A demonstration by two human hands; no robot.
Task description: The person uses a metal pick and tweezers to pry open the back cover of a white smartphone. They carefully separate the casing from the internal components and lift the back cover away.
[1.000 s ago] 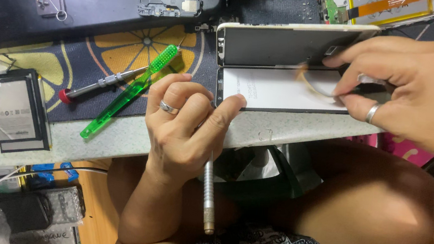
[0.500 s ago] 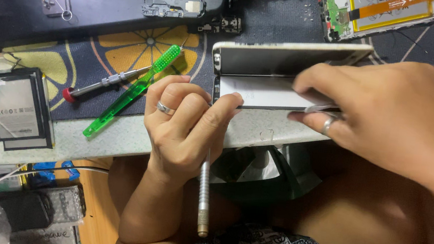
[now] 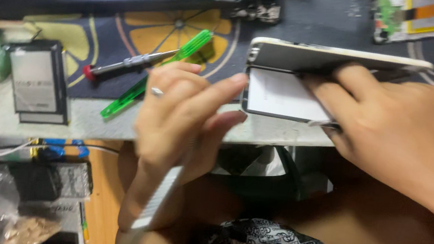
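The right hand [image 3: 401, 132] clamps the opened phone [image 3: 309, 78], long axis running left-right; the left hand [image 3: 184, 118] grips a silver tool [image 3: 155, 207], blurred, handle pointing toward the person.

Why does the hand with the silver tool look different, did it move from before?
Yes. The left hand has lifted and tilted, so its silver tool now slants left instead of hanging straight down, judged against the green tool on the mat.

View: single head camera | Position: above, facing steeply down | Range: close over counter [image 3: 280, 137] edge, hands and lap | Shared coverage: none, sole view | Quality: motion blur, left hand [image 3: 185, 115] possibly moving
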